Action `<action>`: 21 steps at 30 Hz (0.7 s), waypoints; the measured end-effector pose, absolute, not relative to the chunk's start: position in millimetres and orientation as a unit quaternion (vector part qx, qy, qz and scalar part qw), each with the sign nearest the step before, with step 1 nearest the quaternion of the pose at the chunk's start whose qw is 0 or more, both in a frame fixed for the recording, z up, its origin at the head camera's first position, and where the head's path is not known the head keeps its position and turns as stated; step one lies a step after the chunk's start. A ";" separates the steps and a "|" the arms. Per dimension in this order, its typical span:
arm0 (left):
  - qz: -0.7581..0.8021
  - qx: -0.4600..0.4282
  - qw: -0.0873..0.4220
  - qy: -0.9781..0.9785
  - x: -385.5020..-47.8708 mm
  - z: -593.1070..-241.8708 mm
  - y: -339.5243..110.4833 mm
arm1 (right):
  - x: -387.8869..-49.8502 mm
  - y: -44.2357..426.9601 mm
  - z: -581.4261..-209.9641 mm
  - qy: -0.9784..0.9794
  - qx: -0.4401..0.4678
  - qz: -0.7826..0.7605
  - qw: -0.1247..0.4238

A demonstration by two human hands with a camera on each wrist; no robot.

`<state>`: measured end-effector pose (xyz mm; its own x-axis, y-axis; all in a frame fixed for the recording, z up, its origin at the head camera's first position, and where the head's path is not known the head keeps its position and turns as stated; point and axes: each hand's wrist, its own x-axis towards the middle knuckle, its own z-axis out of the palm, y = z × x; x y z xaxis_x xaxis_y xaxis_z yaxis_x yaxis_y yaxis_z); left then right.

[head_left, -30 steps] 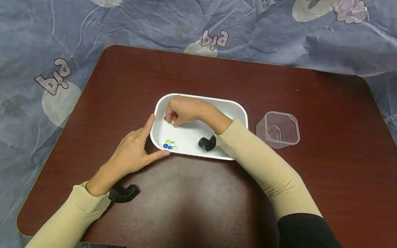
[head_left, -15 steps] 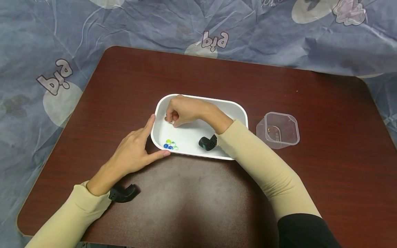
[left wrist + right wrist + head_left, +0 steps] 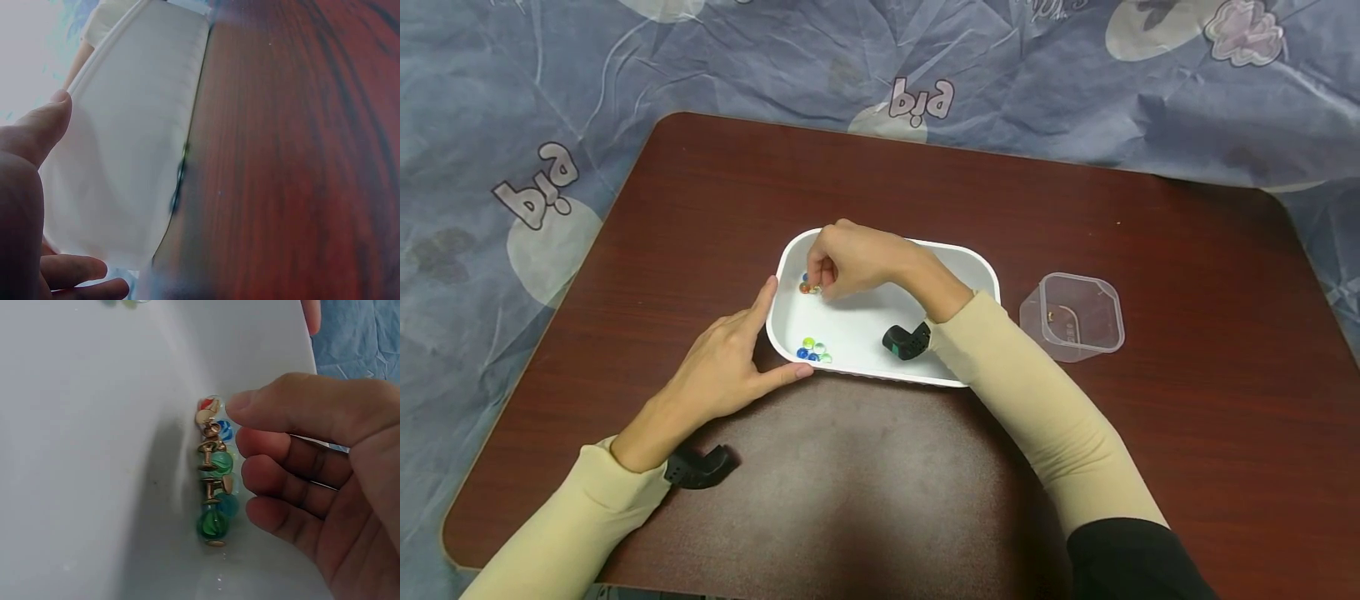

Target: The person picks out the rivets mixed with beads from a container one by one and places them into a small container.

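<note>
Inside a white tray [image 3: 872, 333], my right hand [image 3: 857, 258] hovers over a row of small things at the far left. In the right wrist view its fingers are loosely bent, with thumb and forefinger apart and nothing visible between them. Beside the fingertips lie glass marbles [image 3: 213, 524] and several small copper-coloured studs [image 3: 208, 457], each with flat caps on a short post. My left hand [image 3: 715, 367] rests against the tray's left end, fingers straight along the side, thumb [image 3: 53, 122] at the near rim.
More marbles [image 3: 808, 350], blue, yellow-green and clear, sit in the tray's near left corner. A clear plastic box [image 3: 1082, 312] stands right of the tray with a small gold-coloured piece [image 3: 1051, 317] in it. All stand on a brown table [image 3: 880, 467]; patterned cloth [image 3: 775, 58] lies beyond.
My right hand has shifted slightly up and right, uncovering a blue marble and more of the orange one beneath its fingers. The left hand has stayed on the tray.
</note>
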<state>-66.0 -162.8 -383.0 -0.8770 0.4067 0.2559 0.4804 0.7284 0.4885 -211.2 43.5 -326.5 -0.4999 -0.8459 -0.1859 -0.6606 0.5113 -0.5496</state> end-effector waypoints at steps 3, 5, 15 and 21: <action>-0.280 -0.238 0.063 -0.928 -66.0 -383.0 -163.0 | -211.4 45.3 -324.8 0.841 -0.447 -0.215 0.216; -0.279 -0.236 0.061 -0.929 -66.1 -383.1 -162.9 | -211.2 46.4 -323.3 0.840 -0.448 -0.220 0.213; -0.276 -0.232 0.054 -0.931 -66.1 -381.4 -162.9 | -211.8 54.7 -312.8 0.838 -0.447 -0.242 0.198; -0.274 -0.229 0.054 -0.933 -65.9 -381.1 -162.0 | -210.6 60.5 -306.0 0.845 -0.441 -0.249 0.171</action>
